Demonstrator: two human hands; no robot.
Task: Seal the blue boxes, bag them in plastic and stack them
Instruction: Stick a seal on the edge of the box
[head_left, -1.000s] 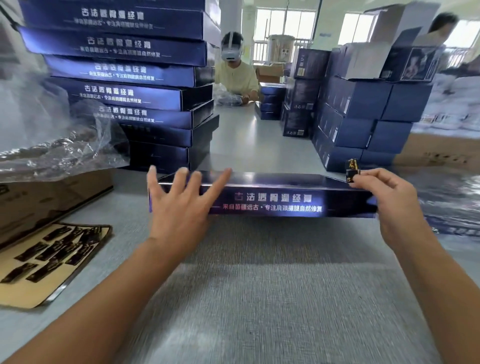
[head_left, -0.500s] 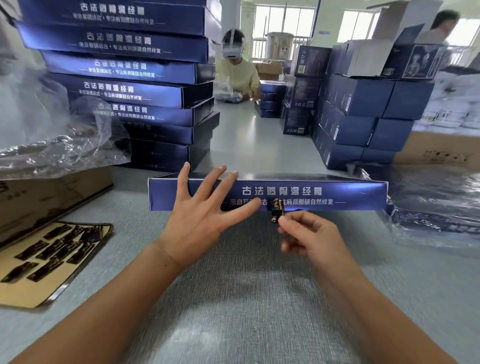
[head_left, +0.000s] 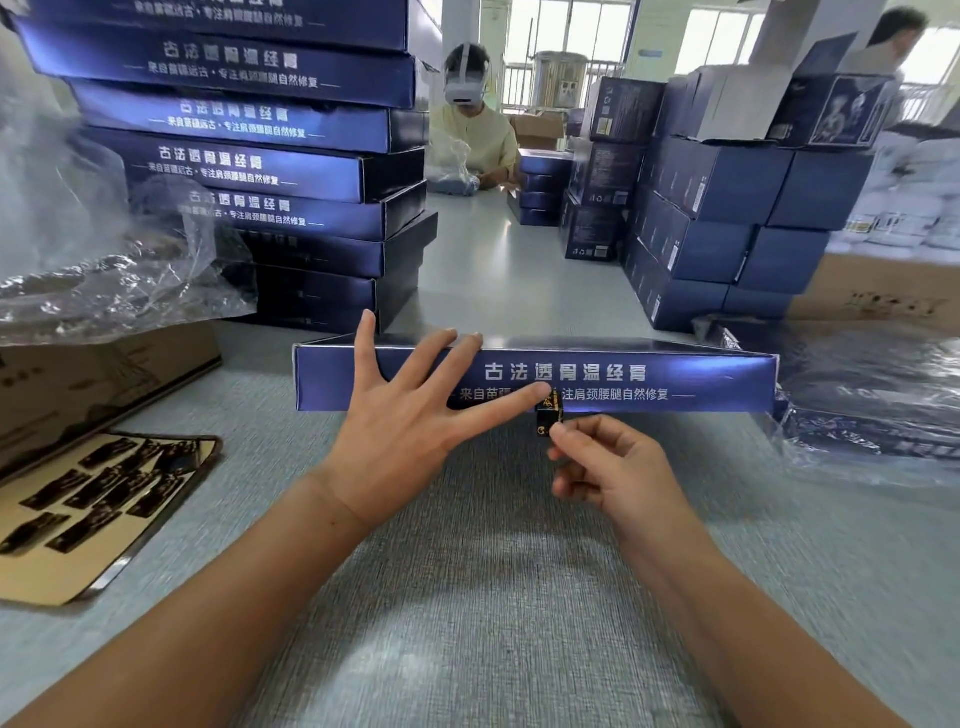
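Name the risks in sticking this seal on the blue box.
The seal sticker, pinched by the right hand at its lower end, may land crooked on the blue box.
The thumb of the left hand lies at its top and might snag it.
The uneven stack could topple if bumped.

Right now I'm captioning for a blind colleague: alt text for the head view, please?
A person's left hand lies spread on the front of a long blue box on a grey table, while the right hand pinches a small black sticker at the box's lower edge. Behind stand stacks of blue boxes; a sticker sheet lies at left.
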